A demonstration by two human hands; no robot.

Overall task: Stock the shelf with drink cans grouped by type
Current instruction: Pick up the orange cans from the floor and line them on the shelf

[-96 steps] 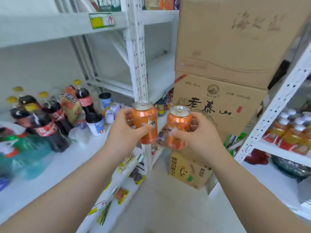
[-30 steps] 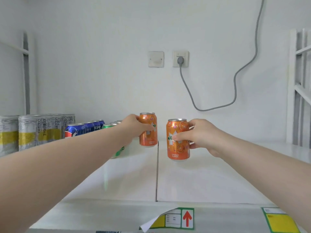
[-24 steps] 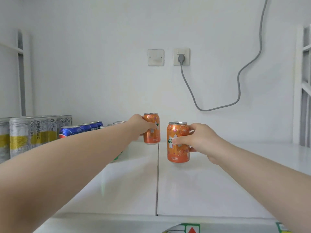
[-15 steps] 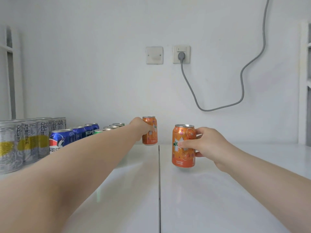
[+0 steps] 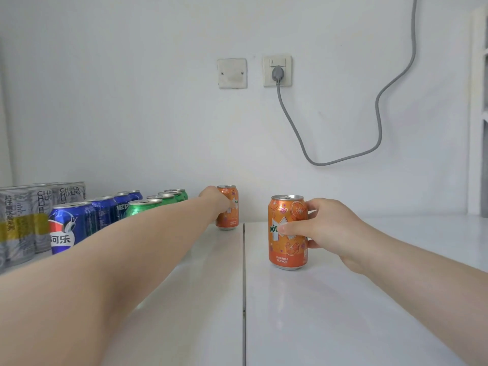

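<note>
As seen L to R on the shelf [image 5: 343, 299]:
grey cans [image 5: 18, 223]: tall slim type, far L; at least 3 in a row, more may run off frame, can't tell.
blue cans [image 5: 67, 227]: cola, just R of grey; 3 in view, one file going back.
green cans [image 5: 142, 207]: next file R; about 4 tops in view, bodies partly behind the forearm.
L hand [image 5: 217, 200]: stretched deep, fingers wrapped round the far can [image 5: 228, 207] at mid-body.
far can: orange, upright at back near the wall, just R of green file; looks set down or nearly so.
R hand [image 5: 326, 228]: thumb across the front label, fingers round the back, gripping the near can [image 5: 287, 232].
near can: orange, upright, base on or just over the shelf, R of the panel seam, well fwd of the far one.
orange count: 2.
handling, my read: likely full so weighty for size; thin alu wall dents if squeezed; smooth, maybe slick. Best hold mid-body, firm not hard; slide or set flat, don't tip.
</note>
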